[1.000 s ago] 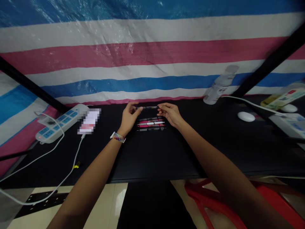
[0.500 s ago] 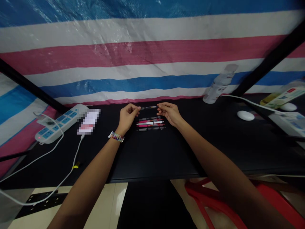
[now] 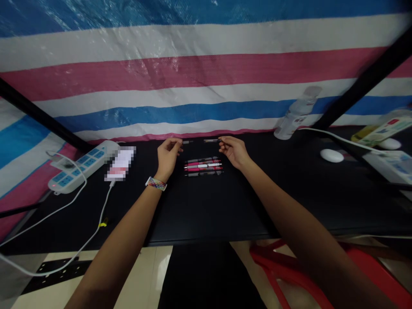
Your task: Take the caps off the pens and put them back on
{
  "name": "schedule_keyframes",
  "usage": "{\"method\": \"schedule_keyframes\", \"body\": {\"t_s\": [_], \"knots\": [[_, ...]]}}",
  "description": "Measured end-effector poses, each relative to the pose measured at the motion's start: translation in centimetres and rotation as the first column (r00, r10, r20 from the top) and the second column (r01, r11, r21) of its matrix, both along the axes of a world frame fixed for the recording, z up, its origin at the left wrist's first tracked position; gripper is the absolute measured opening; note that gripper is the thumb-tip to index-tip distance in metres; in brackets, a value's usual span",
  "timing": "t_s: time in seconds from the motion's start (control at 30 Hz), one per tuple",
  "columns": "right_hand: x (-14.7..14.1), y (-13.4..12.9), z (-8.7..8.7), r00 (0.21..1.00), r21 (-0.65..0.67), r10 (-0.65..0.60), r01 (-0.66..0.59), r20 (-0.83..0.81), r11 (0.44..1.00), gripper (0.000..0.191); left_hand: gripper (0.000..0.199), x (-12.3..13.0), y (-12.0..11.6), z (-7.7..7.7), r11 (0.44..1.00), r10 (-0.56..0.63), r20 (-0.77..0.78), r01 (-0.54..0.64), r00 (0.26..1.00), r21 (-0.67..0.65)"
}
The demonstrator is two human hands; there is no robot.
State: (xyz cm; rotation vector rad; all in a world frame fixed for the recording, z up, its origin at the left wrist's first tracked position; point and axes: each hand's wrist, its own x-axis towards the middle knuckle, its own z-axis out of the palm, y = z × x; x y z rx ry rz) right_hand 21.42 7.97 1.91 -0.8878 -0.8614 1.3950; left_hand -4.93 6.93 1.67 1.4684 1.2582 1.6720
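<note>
My left hand (image 3: pixel 168 155) pinches a short, dark, see-through part of a pen (image 3: pixel 188 142) between thumb and fingertips. Facing it across a gap, my right hand (image 3: pixel 235 151) grips the longer part of the pen (image 3: pixel 211 140), which has small printed marks. Both parts point towards each other, roughly level, above the back of the table. Just below them, several pens (image 3: pixel 202 166) lie side by side in a row, some pink, some dark and clear. A patterned band (image 3: pixel 156 183) circles my left wrist.
On the left are a white power strip (image 3: pixel 69 171), a blurred-out phone (image 3: pixel 121 163) and its white cable (image 3: pixel 103 210). A clear bottle (image 3: pixel 294 118) and a white mouse (image 3: pixel 331 156) stand to the right. A striped sheet (image 3: pixel 206 98) hangs behind the black table (image 3: pixel 206 210). Below is a red stool (image 3: pixel 283 268).
The pen, one piece between both hands before, is now in two parts. My left hand has moved left and my right hand right. The row of pens has not moved.
</note>
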Motion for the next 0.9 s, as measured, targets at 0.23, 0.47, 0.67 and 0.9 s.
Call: {"method": "schedule_keyframes", "body": {"t_s": [0.23, 0.47, 0.67, 0.9], "knots": [[0.03, 0.17, -0.08, 0.999, -0.003, -0.038, 0.038, 0.000, 0.999, 0.012, 0.015, -0.10, -0.06, -0.01, 1.000, 0.008, -0.012, -0.008, 1.000, 0.003], [-0.06, 0.03, -0.02, 0.995, 0.031, -0.099, 0.098, 0.006, 0.995, 0.013, 0.012, -0.10, -0.23, 0.15, 1.000, 0.013, 0.027, -0.012, 1.000, -0.012], [-0.09, 0.09, -0.17, 0.992, 0.053, -0.127, 0.125, 0.021, 0.991, 0.012, 0.012, 0.00, -0.31, 0.10, 1.000, 0.017, 0.017, -0.016, 1.000, -0.021], [0.04, 0.43, -0.28, 0.976, 0.062, -0.218, 0.217, 0.010, 0.974, 0.008, 0.011, 0.06, -0.33, 0.21, 0.999, 0.015, 0.046, -0.013, 0.999, -0.029]]}}
